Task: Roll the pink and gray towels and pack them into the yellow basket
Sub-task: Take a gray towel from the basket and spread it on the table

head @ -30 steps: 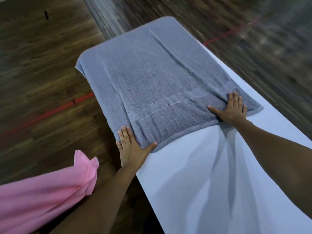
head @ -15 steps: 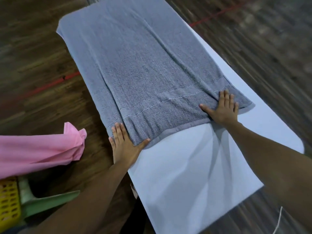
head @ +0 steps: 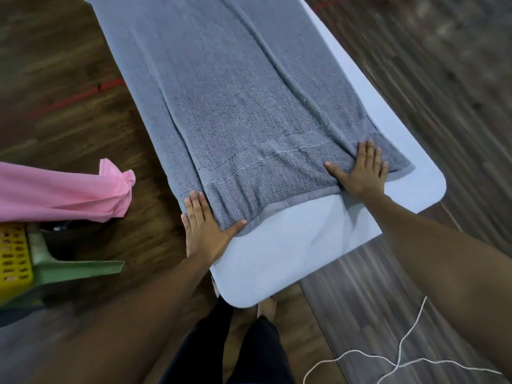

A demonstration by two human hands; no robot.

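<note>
The gray towel (head: 235, 92) lies flat along the white table (head: 299, 245), its hemmed near edge facing me. My left hand (head: 206, 230) rests flat on the towel's near left corner at the table's left edge, fingers straight, thumb on the hem. My right hand (head: 363, 171) presses flat on the near right corner, fingers spread. The pink towel (head: 55, 198) hangs bunched at the left, over the yellow basket (head: 13, 256), of which only a latticed corner shows at the left edge.
A green plastic piece (head: 74, 270) juts out beside the basket. The floor is dark wood with a red line (head: 80, 95). A white cord (head: 401, 356) trails on the floor at lower right. My legs and bare foot (head: 267, 306) stand at the table's near end.
The view has tilted down and toward me: the table's near end, my legs, the basket and the cord have come into sight. Both hands stay flat on the towel's near corners.
</note>
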